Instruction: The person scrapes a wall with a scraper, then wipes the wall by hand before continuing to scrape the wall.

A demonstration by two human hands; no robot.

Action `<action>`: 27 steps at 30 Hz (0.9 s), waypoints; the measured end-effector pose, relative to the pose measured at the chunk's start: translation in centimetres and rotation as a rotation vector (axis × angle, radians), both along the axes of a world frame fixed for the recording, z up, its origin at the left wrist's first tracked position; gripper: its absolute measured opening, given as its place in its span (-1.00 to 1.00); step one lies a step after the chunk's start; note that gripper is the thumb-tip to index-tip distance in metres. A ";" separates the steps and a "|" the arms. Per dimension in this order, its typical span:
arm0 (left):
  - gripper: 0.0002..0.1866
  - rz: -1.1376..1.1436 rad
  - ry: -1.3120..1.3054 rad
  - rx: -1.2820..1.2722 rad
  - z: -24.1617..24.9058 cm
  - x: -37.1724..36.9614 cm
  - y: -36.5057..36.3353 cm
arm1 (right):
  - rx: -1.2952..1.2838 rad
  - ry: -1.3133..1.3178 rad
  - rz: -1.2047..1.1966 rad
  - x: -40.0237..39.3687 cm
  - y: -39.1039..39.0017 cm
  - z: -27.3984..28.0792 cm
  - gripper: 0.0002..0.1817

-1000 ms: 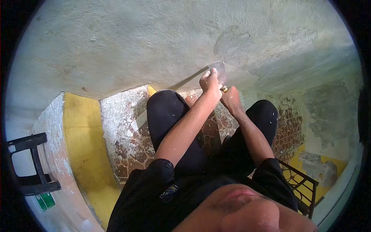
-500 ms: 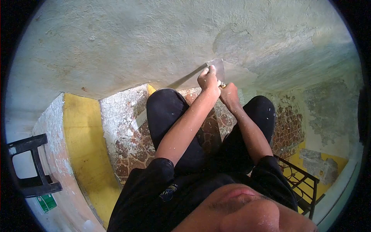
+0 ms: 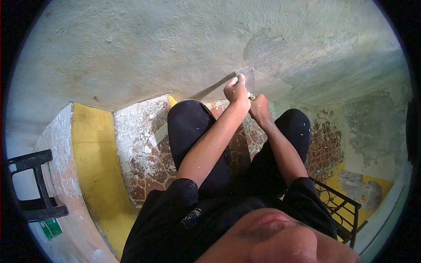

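A flat-bladed scraper [image 3: 248, 78] is pressed against the painted wall [image 3: 175, 48] at the edge of a peeled patch. My right hand [image 3: 260, 108] is closed around its handle, which is mostly hidden by the fingers; a brass-coloured bit shows beside them. My left hand [image 3: 237, 92] is closed at the blade's left side, thumb and fingertips on the metal. From just above that hand a long, narrow greyish strip [image 3: 212, 87] slants down left along the wall toward my left knee. White flakes dot both forearms.
Paint flakes and a pale scrap [image 3: 158, 136] litter the brown patterned floor [image 3: 149, 171]. A yellow ledge [image 3: 94, 153] stands at left, with a black plastic frame [image 3: 40, 184] beyond it. At lower right is a dark metal rack [image 3: 337, 204]. Bare grey plaster [image 3: 372, 127] shows on the right wall.
Both hands and the scraper stay nearly in place. The view has shifted very slightly.
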State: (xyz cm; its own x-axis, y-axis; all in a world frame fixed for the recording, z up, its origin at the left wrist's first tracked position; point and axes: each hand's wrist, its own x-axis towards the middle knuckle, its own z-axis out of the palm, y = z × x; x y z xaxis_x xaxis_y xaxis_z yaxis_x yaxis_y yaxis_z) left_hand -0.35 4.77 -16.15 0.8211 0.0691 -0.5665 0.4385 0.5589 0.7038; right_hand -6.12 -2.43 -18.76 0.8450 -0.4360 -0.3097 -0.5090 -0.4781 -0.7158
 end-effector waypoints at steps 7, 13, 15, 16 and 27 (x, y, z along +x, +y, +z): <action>-0.70 -0.054 -0.011 0.039 0.5 -0.2 0.4 | -0.013 -0.029 -0.018 1.0 -0.2 0.2 -0.38; -0.70 0.106 -0.201 0.080 1.3 0.2 1.0 | 0.007 -0.092 0.037 2.5 0.7 3.0 -0.45; -0.70 0.107 -0.231 0.105 1.0 0.3 1.3 | 0.020 -0.107 0.034 2.5 1.1 1.6 -0.46; -0.70 0.105 -0.259 0.127 1.0 0.4 1.2 | 0.030 -0.120 0.027 2.6 1.0 1.1 -0.46; -0.74 -0.028 -0.146 -0.005 0.7 -0.5 0.7 | -0.017 -0.068 0.046 1.0 -0.5 0.7 -0.34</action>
State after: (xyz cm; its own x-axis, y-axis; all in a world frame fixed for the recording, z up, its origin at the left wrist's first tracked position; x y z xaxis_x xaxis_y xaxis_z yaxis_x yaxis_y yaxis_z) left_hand -0.81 5.44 -15.49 0.8963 0.0429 -0.4414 0.3472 0.5513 0.7586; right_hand -5.09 -2.91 -18.11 0.8830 -0.4012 -0.2437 -0.4368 -0.5122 -0.7395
